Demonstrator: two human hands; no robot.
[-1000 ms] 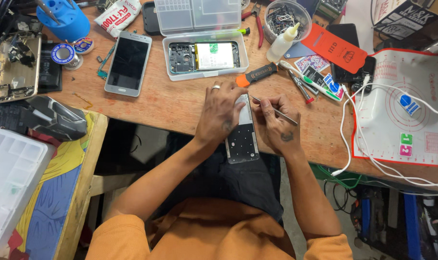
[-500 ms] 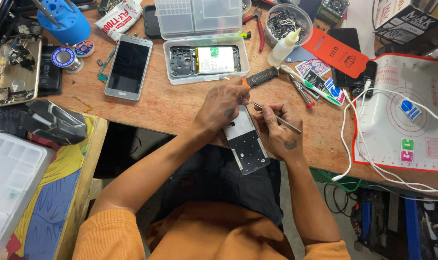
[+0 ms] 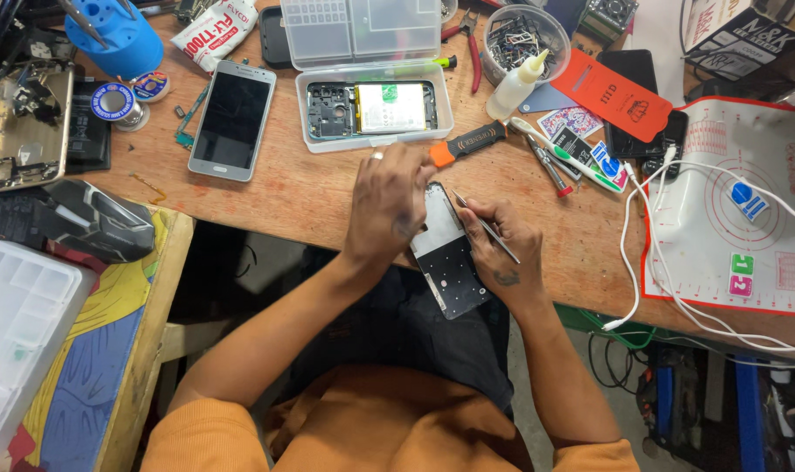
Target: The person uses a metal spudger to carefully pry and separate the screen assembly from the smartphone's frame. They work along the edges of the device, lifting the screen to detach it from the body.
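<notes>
At the upper left of the frame, a silver phone (image 3: 232,120) is lying face up on the wooden table (image 3: 292,197). Near the centre, the left hand (image 3: 387,208) is curling closed over the phone frame (image 3: 447,253), pinning its top edge at the table's rim. Just right, the right hand (image 3: 501,246) is pinching tweezers (image 3: 487,226) tightly, tips touching the frame.

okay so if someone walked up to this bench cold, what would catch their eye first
Likely the two hands at the bench's front edge: the left hand steadies a phone frame while the right hand works tweezers against it. Behind them sits an opened phone in a clear tray.
</notes>
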